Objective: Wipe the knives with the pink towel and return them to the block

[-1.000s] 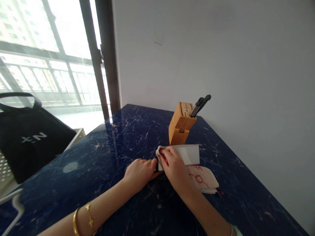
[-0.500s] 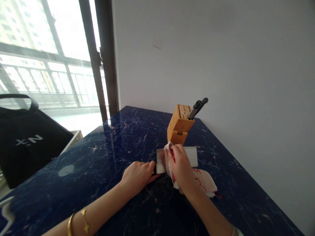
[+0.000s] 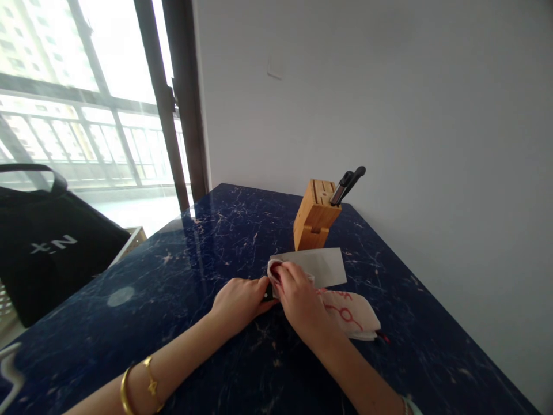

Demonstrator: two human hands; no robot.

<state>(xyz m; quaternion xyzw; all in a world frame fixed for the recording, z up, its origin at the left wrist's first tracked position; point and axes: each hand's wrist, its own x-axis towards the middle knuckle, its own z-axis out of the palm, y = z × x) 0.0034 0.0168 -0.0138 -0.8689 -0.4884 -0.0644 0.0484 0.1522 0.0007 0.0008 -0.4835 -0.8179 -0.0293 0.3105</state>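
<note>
My left hand [image 3: 242, 298] is closed round the black handle of a cleaver [image 3: 326, 266], whose broad metal blade points right. My right hand [image 3: 300, 294] pinches a pale cloth [image 3: 349, 314] with red markings and presses it on the blade close to the handle. Part of the cloth trails to the right onto the table. Just behind the blade stands a wooden knife block [image 3: 317, 216], with black-handled tools [image 3: 348, 185] in its right side and bare slots beside them. My right hand and the cloth hide the lower left of the blade.
The dark blue marbled table [image 3: 233, 225] runs back to a grey wall [image 3: 367, 86]. A black bag [image 3: 56, 248] with white lettering is beyond its left edge, near a window. A white curved object [image 3: 9, 372] is at the lower left.
My right hand has slid the cloth left along the blade toward the handle, uncovering more of the blade's right part. My left hand keeps its hold on the handle.
</note>
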